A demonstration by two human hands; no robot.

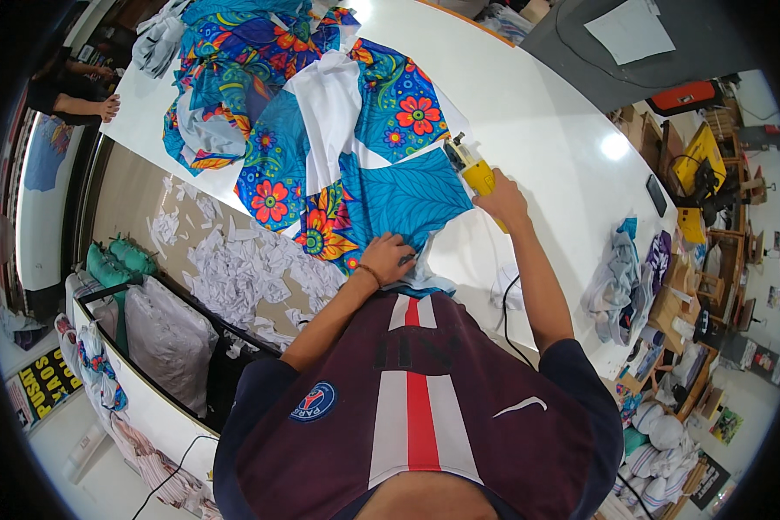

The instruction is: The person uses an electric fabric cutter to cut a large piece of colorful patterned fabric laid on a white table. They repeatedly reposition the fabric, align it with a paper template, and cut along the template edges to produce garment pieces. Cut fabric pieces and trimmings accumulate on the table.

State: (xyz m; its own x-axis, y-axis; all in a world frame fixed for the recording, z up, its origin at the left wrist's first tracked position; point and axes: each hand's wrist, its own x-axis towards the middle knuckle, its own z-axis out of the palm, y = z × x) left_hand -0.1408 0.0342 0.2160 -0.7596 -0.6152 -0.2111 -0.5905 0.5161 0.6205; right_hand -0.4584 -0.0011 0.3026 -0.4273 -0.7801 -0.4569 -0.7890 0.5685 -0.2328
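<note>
In my right hand (503,206) is a yellow hand-held electric fabric cutter (477,173), my fingers closed round its body. Its metal head meets the right edge of a teal, leaf-patterned printed cloth (416,195). My left hand (386,260) lies on the near part of this cloth, close to the table edge, fingers stretched over it; a small dark patch shows at the fingertips, too unclear to name. Beyond spreads a heap of bright floral cloth (269,113) with blue, red and orange flowers. A white underside (325,113) of cloth is folded up in its middle.
White scraps (243,269) cover the floor left of the white table (546,147). A black cord (507,321) hangs near my right forearm. A phone (656,196) and crumpled cloth (615,282) lie at the right. Another person's hand (109,107) rests at the far left table edge.
</note>
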